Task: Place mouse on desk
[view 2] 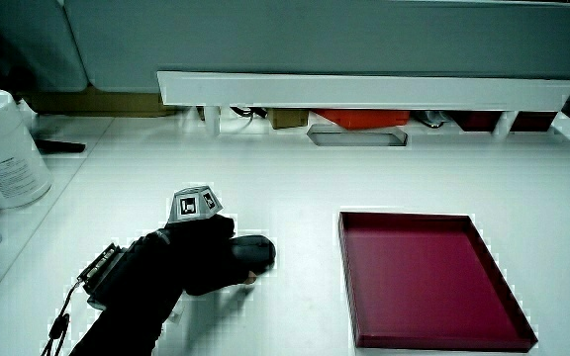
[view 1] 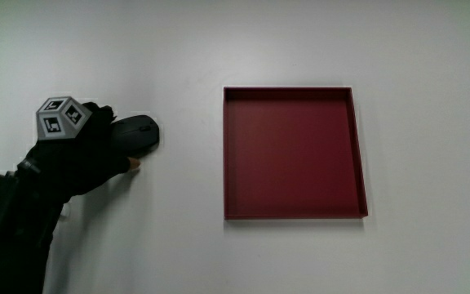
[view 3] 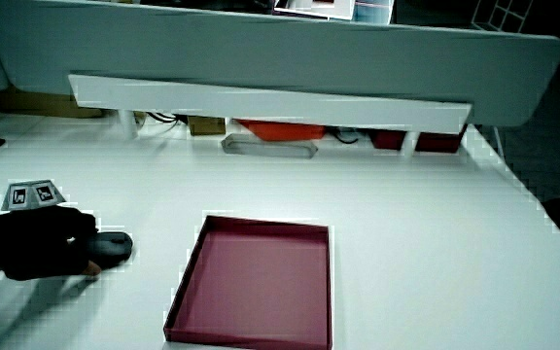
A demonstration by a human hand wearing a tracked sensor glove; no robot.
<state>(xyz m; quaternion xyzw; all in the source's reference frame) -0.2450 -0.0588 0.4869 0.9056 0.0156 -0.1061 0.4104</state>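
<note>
A dark grey mouse [view 1: 141,134] rests on the white table [view 1: 186,245], beside the red tray [view 1: 294,211] and apart from it. The gloved hand [view 1: 96,147] lies over the mouse with its fingers curled around the mouse's body. A patterned cube [view 1: 58,118] sits on the back of the hand. In both side views the mouse [view 2: 253,253] [view 3: 113,249] pokes out from under the hand [view 2: 191,259] [view 3: 37,245], touching the table top. The forearm runs toward the person.
The red tray [view 2: 424,341] [view 3: 251,331] holds nothing. A white shelf [view 2: 364,91] [view 3: 261,101] stands along the low partition, with small items under it. A white canister [view 2: 3,148] stands near the table's edge.
</note>
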